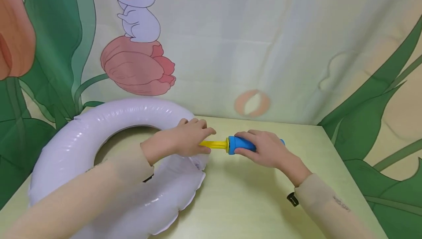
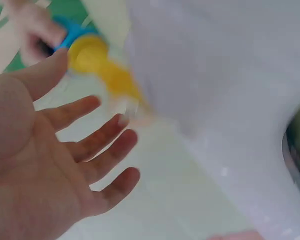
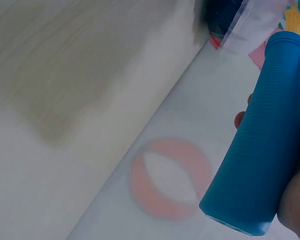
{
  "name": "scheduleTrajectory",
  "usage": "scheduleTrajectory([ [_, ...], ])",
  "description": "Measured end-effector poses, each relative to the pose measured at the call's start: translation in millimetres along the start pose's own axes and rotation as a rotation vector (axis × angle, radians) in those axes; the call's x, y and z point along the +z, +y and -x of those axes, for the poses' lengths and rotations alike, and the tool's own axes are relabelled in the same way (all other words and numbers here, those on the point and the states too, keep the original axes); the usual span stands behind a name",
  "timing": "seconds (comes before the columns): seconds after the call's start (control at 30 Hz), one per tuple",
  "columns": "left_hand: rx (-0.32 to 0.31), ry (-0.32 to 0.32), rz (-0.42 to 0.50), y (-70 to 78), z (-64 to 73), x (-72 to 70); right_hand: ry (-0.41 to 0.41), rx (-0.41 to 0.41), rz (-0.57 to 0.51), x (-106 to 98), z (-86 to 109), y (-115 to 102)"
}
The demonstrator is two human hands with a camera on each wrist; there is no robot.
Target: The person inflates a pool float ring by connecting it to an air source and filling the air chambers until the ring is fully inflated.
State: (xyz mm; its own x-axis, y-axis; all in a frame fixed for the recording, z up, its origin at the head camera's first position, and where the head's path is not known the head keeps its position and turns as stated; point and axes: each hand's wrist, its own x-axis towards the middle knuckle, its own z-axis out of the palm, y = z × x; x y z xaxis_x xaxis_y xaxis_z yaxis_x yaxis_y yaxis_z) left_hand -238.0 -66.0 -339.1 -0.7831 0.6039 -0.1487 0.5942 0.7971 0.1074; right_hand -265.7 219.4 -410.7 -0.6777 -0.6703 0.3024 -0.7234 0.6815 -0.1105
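My right hand (image 1: 265, 148) grips the blue barrel of a hand pump (image 1: 240, 144), which lies level above the table. The ribbed blue barrel (image 3: 262, 135) fills the right side of the right wrist view. From its left end a yellow shaft (image 1: 215, 144) extends toward the pale inflatable swim ring (image 1: 62, 158). My left hand (image 1: 184, 138) is beside that shaft, over the ring's right side. In the left wrist view, the left hand (image 2: 65, 155) has spread, slightly bent fingers and grips nothing. The far end of the yellow part (image 2: 122, 85) is blurred there.
The pale table (image 1: 244, 202) carries the ring on its left half. Behind stands a printed cloth backdrop (image 1: 211, 48) with a rabbit, tulips and green leaves. A black strap piece (image 1: 292, 199) hangs by my right cuff.
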Motion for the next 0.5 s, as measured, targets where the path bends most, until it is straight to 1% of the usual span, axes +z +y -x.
scheduleTrajectory([
  [0.1, -0.014, 0.004, 0.028, -15.7, 8.0, -8.7, -0.002, 0.002, 0.000, -0.6, 1.3, 2.8],
  [0.23, -0.032, 0.005, 0.080, -38.0, 13.1, -9.3, -0.016, 0.007, -0.015, -0.9, 1.0, 3.0],
  [0.33, -0.048, -0.016, 0.127, -48.5, 14.8, -3.8, -0.035, 0.014, -0.024, -0.3, 1.1, 2.9],
  [0.43, -0.051, -0.044, 0.161, -54.2, 14.7, 5.3, -0.040, 0.012, -0.016, 1.5, 1.5, 4.5],
  [0.5, -0.045, -0.052, 0.181, -57.3, 13.0, 12.1, -0.038, 0.002, -0.001, 2.5, 1.0, 6.6],
])
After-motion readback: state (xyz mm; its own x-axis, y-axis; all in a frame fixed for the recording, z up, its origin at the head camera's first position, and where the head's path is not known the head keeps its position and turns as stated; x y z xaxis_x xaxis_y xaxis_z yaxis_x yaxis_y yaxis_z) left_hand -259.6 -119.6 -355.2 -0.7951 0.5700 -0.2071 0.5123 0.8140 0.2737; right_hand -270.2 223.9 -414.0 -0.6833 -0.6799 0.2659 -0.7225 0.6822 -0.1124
